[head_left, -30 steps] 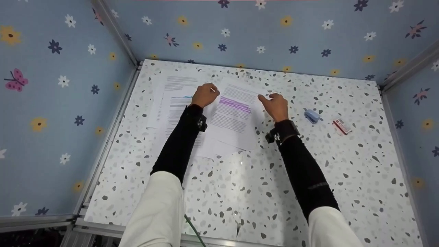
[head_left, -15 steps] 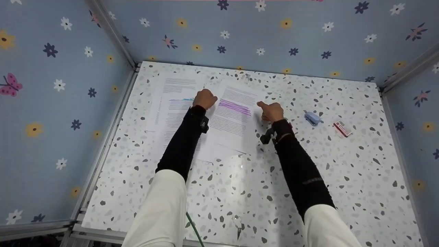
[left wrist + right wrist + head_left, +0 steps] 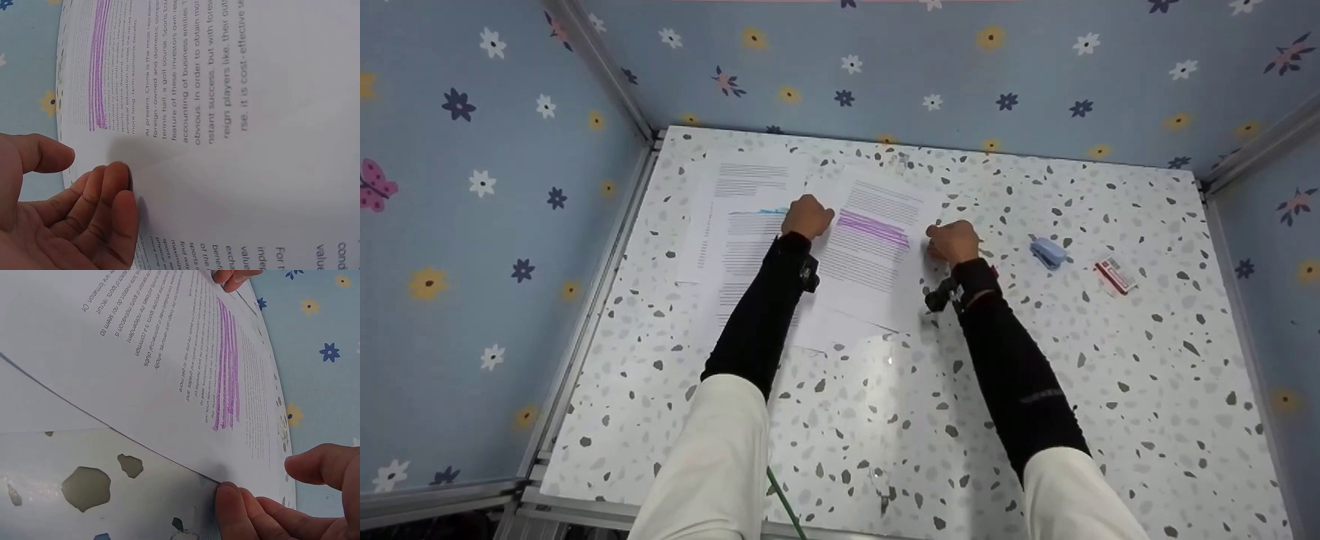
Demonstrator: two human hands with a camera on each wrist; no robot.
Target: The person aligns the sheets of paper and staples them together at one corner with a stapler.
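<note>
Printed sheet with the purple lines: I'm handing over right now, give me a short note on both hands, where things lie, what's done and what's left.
Left hand: fingers curled at the left edge of the printed sheet, touching it.
Right hand: fingers at the sheet's right edge, which is raised slightly off the table; thumb apart above the edge, not yet pinching.
Other sheets lie spread to the left, partly under this one. Stapler and small red box sit to the right, untouched.
Done: both hands at the top sheet.
Left, seemingly: gathering the sheets; nothing stapled.
</note>
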